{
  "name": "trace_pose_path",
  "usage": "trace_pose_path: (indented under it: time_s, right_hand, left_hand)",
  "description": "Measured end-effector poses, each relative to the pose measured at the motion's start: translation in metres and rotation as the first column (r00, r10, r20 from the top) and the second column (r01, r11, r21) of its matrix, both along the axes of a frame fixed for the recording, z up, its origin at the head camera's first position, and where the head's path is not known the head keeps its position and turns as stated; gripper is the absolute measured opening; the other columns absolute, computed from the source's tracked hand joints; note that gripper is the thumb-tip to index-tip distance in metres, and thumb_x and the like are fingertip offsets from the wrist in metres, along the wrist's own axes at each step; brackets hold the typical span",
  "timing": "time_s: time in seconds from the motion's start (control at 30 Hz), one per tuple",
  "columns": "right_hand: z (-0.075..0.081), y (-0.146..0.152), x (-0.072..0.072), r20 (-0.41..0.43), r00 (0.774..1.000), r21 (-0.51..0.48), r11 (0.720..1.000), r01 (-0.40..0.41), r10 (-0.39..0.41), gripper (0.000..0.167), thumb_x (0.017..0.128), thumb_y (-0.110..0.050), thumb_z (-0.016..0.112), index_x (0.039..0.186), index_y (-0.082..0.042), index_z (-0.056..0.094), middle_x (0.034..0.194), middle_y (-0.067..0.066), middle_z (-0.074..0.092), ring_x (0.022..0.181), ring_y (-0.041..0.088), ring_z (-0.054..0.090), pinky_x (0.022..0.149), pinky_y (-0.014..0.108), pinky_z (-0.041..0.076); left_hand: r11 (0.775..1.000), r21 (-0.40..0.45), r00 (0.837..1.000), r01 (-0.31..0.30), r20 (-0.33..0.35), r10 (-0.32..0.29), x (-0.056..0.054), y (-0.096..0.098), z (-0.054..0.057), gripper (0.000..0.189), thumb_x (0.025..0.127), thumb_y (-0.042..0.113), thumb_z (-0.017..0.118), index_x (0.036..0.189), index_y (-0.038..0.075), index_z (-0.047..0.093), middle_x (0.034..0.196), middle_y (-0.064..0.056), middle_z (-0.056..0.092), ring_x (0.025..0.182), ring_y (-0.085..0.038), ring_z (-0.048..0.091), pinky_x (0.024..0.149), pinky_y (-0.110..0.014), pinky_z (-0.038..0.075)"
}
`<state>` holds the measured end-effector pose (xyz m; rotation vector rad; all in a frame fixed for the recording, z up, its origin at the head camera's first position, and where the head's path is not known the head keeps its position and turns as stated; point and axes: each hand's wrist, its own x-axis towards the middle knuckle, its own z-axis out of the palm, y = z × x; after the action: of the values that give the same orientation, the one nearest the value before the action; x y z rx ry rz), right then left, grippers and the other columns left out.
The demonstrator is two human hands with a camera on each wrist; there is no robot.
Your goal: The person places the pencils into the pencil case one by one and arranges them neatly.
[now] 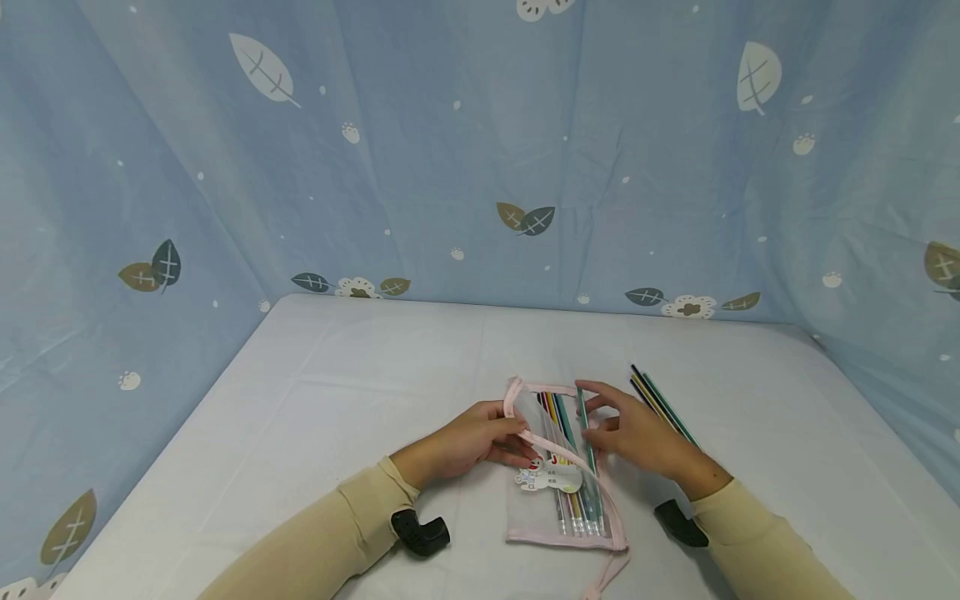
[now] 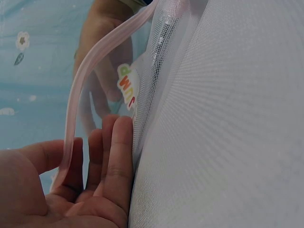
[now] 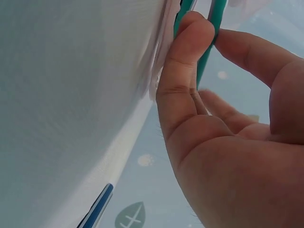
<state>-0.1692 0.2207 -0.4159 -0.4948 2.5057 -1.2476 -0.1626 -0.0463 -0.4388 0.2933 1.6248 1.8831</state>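
A mesh pencil pouch (image 1: 528,518) with pink trim lies on the table, holding several coloured pencils (image 1: 576,510). My left hand (image 1: 467,439) grips its lifted clear flap by the pink edge, left of the mouth. In the left wrist view that pink edge (image 2: 76,95) runs between thumb and fingers, and the other fingers reach under the flap against the mesh. My right hand (image 1: 637,433) pinches a green pencil (image 1: 584,417) over the pouch's right side. Between thumb and fingers the green pencil (image 3: 207,59) shows in the right wrist view; its lower end is inside the pouch.
Several loose pencils (image 1: 660,402) lie on the white table (image 1: 360,375) beyond the right wrist. A pink cord (image 1: 609,571) trails from the pouch's near corner. Blue patterned cloth (image 1: 450,150) hangs behind and at both sides.
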Motion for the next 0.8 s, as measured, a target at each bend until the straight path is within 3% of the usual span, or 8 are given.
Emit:
trace_pose_path:
  time_s: [0.13, 0.27, 0.47, 0.8]
  right_hand:
    - [-0.0019, 0.0, -0.0004, 0.0, 1.0, 0.001, 1.0, -0.031, 0.031, 0.055, 0.093, -0.013, 0.069, 0.143, -0.01, 0.047, 0.133, 0.02, 0.055, 0.105, 0.028, 0.068, 0.076, 0.03, 0.059]
    - [-0.0033, 0.0007, 0.0009, -0.011, 0.997, -0.006, 0.997, -0.071, 0.071, 0.047, 0.093, -0.011, 0.069, 0.137, -0.008, 0.053, 0.132, 0.021, 0.057, 0.1, 0.025, 0.069, 0.071, 0.027, 0.059]
    - [-0.004, 0.0009, 0.002, -0.021, 0.998, 0.008, 0.998, -0.063, 0.063, 0.049, 0.092, -0.012, 0.071, 0.137, -0.008, 0.054, 0.132, 0.021, 0.058, 0.094, 0.019, 0.069, 0.064, 0.026, 0.059]
    - [-0.0062, -0.0012, 0.0015, -0.047, 0.998, 0.031, 0.999, -0.036, 0.037, 0.049, 0.089, -0.011, 0.075, 0.134, -0.008, 0.057, 0.119, 0.016, 0.061, 0.083, 0.016, 0.069, 0.059, 0.026, 0.059]
  left_hand:
    - [1.0, -0.001, 1.0, 0.007, -0.006, -0.007, -0.0006, -0.0007, -0.0016, 0.017, 0.103, 0.01, 0.048, 0.111, -0.005, 0.054, 0.097, -0.013, 0.069, 0.089, -0.019, 0.071, 0.091, -0.041, 0.062]
    - [1.0, 0.0, 1.0, 0.006, -0.001, -0.006, -0.0005, -0.0009, -0.0027, 0.014, 0.103, 0.01, 0.048, 0.107, -0.001, 0.056, 0.096, -0.012, 0.07, 0.089, -0.019, 0.071, 0.09, -0.041, 0.063]
    - [1.0, 0.007, 1.0, 0.001, 0.002, -0.001, -0.0002, -0.0006, -0.0022, 0.013, 0.103, 0.01, 0.048, 0.104, 0.001, 0.057, 0.092, -0.011, 0.07, 0.088, -0.02, 0.072, 0.089, -0.04, 0.063]
    - [1.0, -0.001, 1.0, 0.009, -0.001, -0.009, -0.0002, -0.0005, -0.0005, 0.012, 0.104, 0.011, 0.048, 0.103, 0.002, 0.056, 0.095, -0.014, 0.071, 0.089, -0.02, 0.072, 0.089, -0.04, 0.063]
